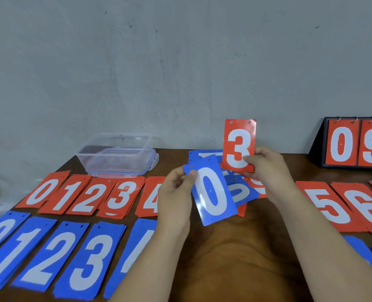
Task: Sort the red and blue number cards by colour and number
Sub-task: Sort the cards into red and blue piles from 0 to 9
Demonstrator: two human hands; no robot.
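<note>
- Blue piles (50, 253) are lying nearest, well left of the fingers, with red piles (82, 195) beyond.
- Left hand (176, 192) is pinching the blue 0 (211, 192) by its top corner.
- Right hand (265, 164) is pinching the red 3 (239, 144) at its lower edge, upright.
- Unsorted cards (239, 188) are lying under both hands.
- Cards are looking light, thin, glossy and probably slippery; edge pinches should suit.

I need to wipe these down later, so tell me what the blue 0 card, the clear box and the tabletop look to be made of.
Blue 0 card: probably laminated card or thin plastic; it is glossy with glare patches and punched holes.
Clear box: transparent rigid plastic; the wall shows through it.
Tabletop: dark brown wood or wood-look veneer, judging by the visible grain.
</note>
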